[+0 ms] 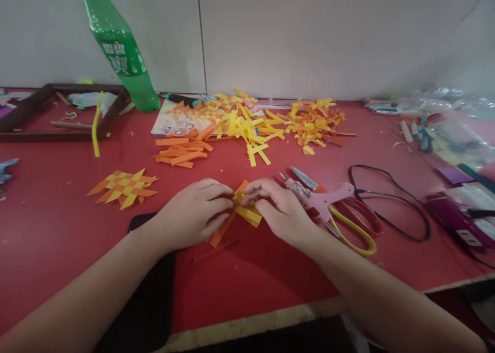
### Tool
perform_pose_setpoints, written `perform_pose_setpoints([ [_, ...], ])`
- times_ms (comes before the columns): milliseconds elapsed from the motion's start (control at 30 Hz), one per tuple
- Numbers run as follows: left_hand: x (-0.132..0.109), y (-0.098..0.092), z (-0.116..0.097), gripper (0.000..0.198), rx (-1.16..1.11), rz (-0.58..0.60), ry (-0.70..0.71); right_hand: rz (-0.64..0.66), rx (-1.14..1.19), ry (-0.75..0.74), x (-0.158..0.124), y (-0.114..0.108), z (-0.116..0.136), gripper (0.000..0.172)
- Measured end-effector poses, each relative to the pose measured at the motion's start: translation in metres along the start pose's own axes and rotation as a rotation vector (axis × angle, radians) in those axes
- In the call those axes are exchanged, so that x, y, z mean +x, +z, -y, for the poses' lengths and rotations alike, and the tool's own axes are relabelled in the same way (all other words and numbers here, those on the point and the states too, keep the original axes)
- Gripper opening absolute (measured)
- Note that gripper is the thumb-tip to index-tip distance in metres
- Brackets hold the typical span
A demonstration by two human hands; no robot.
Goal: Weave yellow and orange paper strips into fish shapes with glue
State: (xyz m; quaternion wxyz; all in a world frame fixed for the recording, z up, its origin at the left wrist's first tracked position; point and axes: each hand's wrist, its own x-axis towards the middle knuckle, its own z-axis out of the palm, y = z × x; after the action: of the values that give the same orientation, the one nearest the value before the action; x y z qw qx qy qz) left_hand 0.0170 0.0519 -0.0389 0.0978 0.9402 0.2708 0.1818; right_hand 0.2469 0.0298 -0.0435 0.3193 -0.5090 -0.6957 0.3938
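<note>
Both hands are meeting in the middle of the red counter [270, 281]. The left hand [193, 213] is curling its fingers and pinching one side of a small weave [249, 214]. The right hand [280, 208] is bending its fingers over the other side and pinching it too. The weave is made of orange and yellow paper strips. It is sitting between the two hands, low over the counter, and I cannot tell if it is touching. One orange strip is poking out below the left hand's fingers.

A flat weave [124, 188] is lying on the counter to the left, well apart. Behind the hands, orange strips [183, 154] and yellow strips [247, 128] are lying in piles. Pink scissors [323, 198] are lying just beside the right hand, and red scissors [358, 226] are lying under them. A black cord [390, 185] is looping near them. A green bottle [119, 48] is leaning at the back left.
</note>
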Motion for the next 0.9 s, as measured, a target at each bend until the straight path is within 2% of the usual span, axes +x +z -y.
perform_pose_setpoints([
  [200,0.0026,-0.001,-0.0053,0.02,0.064,-0.001,0.051,-0.034,-0.208,-0.137,0.0006,0.0014,0.0025,0.021],
  [400,0.0022,-0.0024,-0.0062,0.017,0.07,-0.004,0.052,-0.035,-0.256,-0.24,0.0004,0.002,0.0041,0.022],
  [700,0.0006,-0.0005,-0.0065,0.022,0.099,-0.015,0.049,-0.058,-0.246,-0.127,0.0051,0.0012,-0.0023,0.009],
  [900,-0.0004,-0.0006,-0.0066,0.022,0.125,-0.022,0.028,-0.029,-0.264,-0.132,0.0083,0.001,-0.0022,0.015],
])
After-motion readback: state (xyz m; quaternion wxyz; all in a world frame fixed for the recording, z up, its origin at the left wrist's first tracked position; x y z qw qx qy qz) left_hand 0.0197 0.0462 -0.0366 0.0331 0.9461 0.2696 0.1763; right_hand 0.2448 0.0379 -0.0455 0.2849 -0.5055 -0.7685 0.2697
